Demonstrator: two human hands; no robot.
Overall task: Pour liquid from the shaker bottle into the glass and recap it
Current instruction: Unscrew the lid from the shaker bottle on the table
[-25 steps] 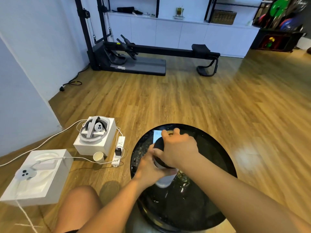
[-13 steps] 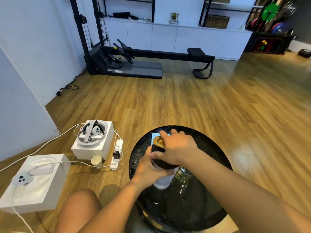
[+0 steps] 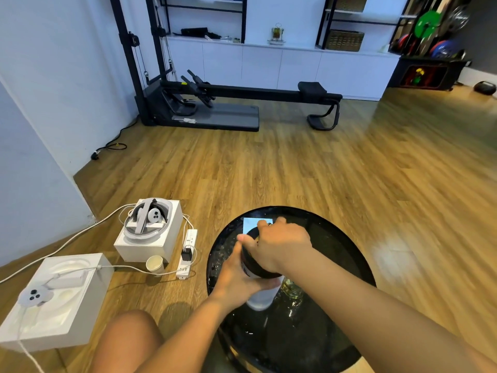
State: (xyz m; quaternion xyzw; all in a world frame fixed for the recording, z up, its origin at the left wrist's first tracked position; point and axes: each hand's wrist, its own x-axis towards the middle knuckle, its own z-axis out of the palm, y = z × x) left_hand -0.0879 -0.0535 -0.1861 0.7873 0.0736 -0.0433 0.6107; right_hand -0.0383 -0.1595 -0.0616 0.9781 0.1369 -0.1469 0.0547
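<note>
A shaker bottle (image 3: 260, 300) with a pale body and a black cap (image 3: 259, 270) stands upright on the round black glossy table (image 3: 341, 249). My left hand (image 3: 236, 278) grips the bottle's body from the left side. Over the top, my right hand (image 3: 279, 246) curls around the black cap and hides most of it. A clear glass (image 3: 291, 289) stands just right of the bottle, partly hidden under my right forearm.
A phone with a lit screen (image 3: 251, 224) lies on the table behind the bottle. On the wood floor to the left are two white boxes (image 3: 150, 238), (image 3: 53, 300) with headset gear, a paper cup (image 3: 155, 264) and a power strip (image 3: 187, 251). My knee (image 3: 126, 343) is at the bottom.
My right hand has shifted over the cap so the tan spout seen half a second ago is now covered. The bottle stays in place in my left hand.
</note>
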